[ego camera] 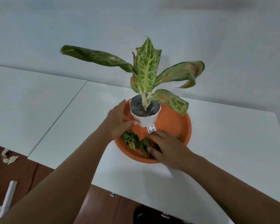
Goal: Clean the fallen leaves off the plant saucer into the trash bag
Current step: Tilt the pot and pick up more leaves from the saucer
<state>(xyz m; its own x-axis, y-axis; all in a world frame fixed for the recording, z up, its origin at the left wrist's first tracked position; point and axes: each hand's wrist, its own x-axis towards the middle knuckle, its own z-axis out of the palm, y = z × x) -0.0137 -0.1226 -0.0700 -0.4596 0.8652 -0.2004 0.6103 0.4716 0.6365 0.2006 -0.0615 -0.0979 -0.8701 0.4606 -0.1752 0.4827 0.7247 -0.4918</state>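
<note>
Floor far L: crumpled paper scraps point(8, 156), white tube point(8, 197). White table point(217, 143) w/ orange saucer point(176, 125) on it. L hand point(120, 122) open, fingers flat vs side of white pot point(145, 118), thumb on pot wall. Pot sits in saucer, plant point(146, 68) in it. Fallen leaves point(132, 140) on saucer's near side. R hand point(165, 147) fingers curled down onto leaves; can't tell if gripped.
</note>
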